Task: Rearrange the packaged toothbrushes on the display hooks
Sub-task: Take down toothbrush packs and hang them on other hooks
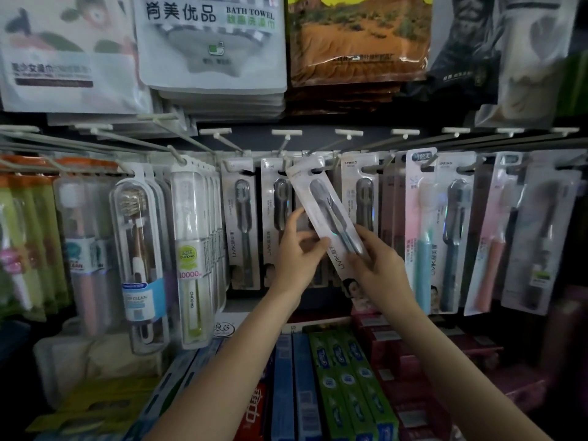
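I hold a white toothbrush pack [324, 211] tilted, its top leaning left, in front of the middle of the hook rack. Its hang hole is right at the tip of a hook [331, 163]; whether it is threaded on I cannot tell. The pack reads "LMK" along its lower edge, and a dark brush shows through the blister. My left hand [299, 246] pinches the pack's left edge between thumb and fingers. My right hand [378, 262] grips its lower right side, fingers curled over the front.

Behind it, hanging straight on the same row, are matching grey packs [241, 230] with "LMK" printed down the side and "SPRING" at the top. Toward the rack's right end hang a pack with a blue brush [423, 249] and one with a pink brush [486, 249]. Toward the left end hang clear cases, one labelled "CHOOHO" and "10000" [191, 256], another with "CLEAN" on a blue band [140, 259].

Above the rack hang flat bags, one marked "BATH TOWEL" [213, 43]. Below it lie green boxes [346, 383], blue boxes [283, 386] and dark red boxes [407, 377].
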